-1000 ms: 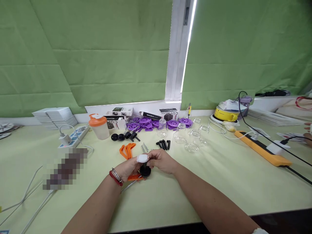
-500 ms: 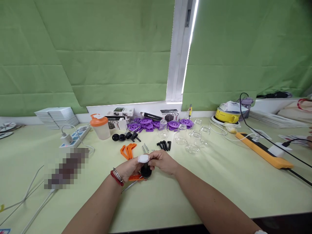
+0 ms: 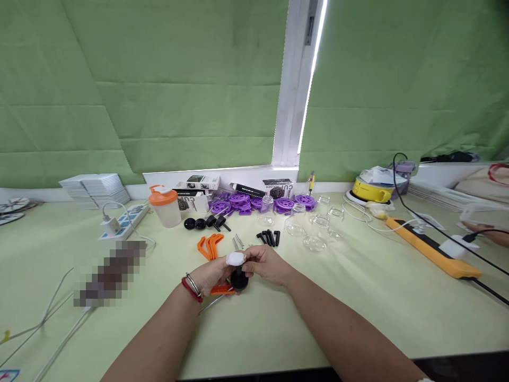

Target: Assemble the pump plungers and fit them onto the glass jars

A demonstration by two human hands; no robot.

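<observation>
- Left hand [image 3: 212,276] grips a black knob part [image 3: 239,280], low over the counter [image 3: 358,297].
- Right hand [image 3: 267,263] pinches the same part from above.
- An orange bracket [image 3: 221,289] lies just beneath.

Two hands at work: left hand [image 3: 212,276], right hand [image 3: 267,263], one black knob [image 3: 239,280] between them. Beyond the left hand: three orange clips [image 3: 209,246], perhaps four, overlapped. Beyond the right hand: four black pegs [image 3: 269,237], roughly six clear glass jars [image 3: 314,225]. Farther back: one orange-lidded shaker [image 3: 164,206], one pile of purple wheels [image 3: 260,202], too stacked to count.
</observation>
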